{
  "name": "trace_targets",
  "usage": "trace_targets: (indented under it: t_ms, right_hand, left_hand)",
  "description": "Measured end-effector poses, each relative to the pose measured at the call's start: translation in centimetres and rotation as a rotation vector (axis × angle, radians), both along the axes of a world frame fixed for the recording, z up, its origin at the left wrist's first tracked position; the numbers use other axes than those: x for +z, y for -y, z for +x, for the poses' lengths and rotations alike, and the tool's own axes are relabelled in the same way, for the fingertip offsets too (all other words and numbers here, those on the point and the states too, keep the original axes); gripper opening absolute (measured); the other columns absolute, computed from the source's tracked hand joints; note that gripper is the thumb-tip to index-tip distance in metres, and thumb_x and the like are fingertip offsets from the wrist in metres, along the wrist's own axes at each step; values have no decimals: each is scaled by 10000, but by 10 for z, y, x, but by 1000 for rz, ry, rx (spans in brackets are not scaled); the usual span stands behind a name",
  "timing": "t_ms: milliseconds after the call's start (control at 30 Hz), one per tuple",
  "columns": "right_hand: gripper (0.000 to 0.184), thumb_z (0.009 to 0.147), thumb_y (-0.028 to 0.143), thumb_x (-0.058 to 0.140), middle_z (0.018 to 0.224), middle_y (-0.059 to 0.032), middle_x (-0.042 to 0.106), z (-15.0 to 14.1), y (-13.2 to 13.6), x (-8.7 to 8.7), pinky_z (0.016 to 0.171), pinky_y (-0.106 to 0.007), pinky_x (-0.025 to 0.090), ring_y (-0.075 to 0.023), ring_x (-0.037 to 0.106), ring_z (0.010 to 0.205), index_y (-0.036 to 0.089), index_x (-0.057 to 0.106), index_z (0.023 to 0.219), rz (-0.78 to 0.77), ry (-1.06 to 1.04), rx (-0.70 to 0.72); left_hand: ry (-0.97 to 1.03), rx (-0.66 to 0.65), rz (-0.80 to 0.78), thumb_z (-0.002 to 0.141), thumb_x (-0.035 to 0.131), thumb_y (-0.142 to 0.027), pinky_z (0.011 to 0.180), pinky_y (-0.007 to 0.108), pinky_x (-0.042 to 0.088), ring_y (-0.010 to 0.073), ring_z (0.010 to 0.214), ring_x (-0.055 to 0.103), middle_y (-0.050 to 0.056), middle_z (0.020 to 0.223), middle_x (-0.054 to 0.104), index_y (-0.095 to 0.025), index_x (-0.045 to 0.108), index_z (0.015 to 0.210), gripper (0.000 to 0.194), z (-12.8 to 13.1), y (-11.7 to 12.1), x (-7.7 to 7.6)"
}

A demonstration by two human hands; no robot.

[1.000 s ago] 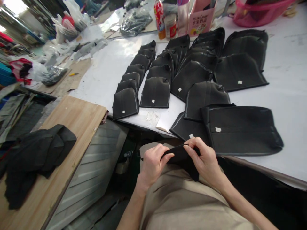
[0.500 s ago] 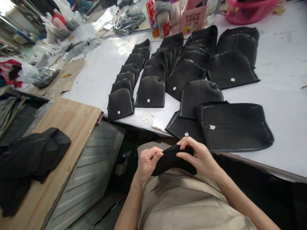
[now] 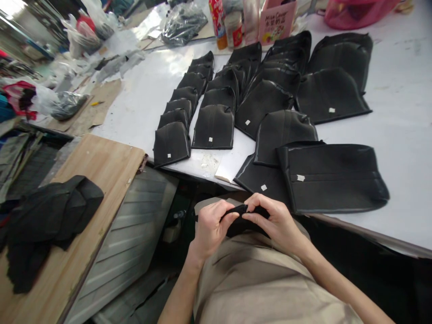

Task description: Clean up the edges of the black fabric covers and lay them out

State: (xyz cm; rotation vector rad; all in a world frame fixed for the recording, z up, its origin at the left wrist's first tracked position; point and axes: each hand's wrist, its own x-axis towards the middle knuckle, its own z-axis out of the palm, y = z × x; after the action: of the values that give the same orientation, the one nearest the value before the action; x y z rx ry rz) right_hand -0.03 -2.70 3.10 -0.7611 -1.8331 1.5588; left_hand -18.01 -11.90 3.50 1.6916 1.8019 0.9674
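Note:
A black fabric piece hangs in front of my body, just off the table's front edge. My left hand pinches its upper edge between thumb and fingers. Close beside it, my right hand pinches the same edge, thumb below and fingers above. The lower part of the piece drops toward my lap and is partly hidden by my hands. Nearest on the table is a large black cover with a white tag, lying over another black cover. A further cover rests behind them.
Rows of overlapping black covers lie on the white table. Behind them stand a red bottle, a jar, a pink box and a pink basket. At left, dark cloth lies on a wooden board.
My left hand has moved along the edge toward my right hand, and its knuckles have turned more over the black piece. Less of the piece shows below. The view has shifted slightly.

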Motion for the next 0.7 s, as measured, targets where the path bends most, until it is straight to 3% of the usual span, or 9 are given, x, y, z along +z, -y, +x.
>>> trace_targets:
  t_ms: [100, 200, 400, 700]
  right_hand:
    - [115, 900, 228, 656, 811, -11, 633, -2, 1, -2, 690, -283, 480, -170, 605, 744, 228, 581, 812, 59, -19, 5]
    - [150, 880, 244, 690, 832, -22, 633, -3, 1, -5, 707, -300, 483, -181, 610, 771, 230, 574, 787, 108, -32, -32]
    - [158, 873, 252, 705, 909, -41, 635, 0, -1, -14, 698, -290, 497, -172, 614, 783, 231, 606, 753, 191, -28, -80]
    - [179, 833, 142, 739, 923, -31, 600, 0, -3, -20, 734, -281, 494, -160, 603, 823, 214, 596, 753, 276, -80, -88]
  left_hand:
    - [27, 49, 18, 949, 561, -272, 627, 263, 364, 139, 646, 531, 15, 703, 590, -176, 620, 783, 200, 15, -8, 2]
    - [190, 132, -3, 960, 545, -288, 612, 245, 358, 118, 616, 485, -11, 654, 532, -174, 583, 699, 287, 22, -13, 1]
    - [536, 203, -193, 928, 576, -380, 533, 225, 306, 95, 577, 386, -33, 639, 451, -164, 558, 690, 322, 25, -19, -3]
    - [604, 218, -270, 831, 627, -234, 528, 186, 337, 80, 574, 434, -32, 630, 519, -151, 563, 662, 199, 26, -23, -9]
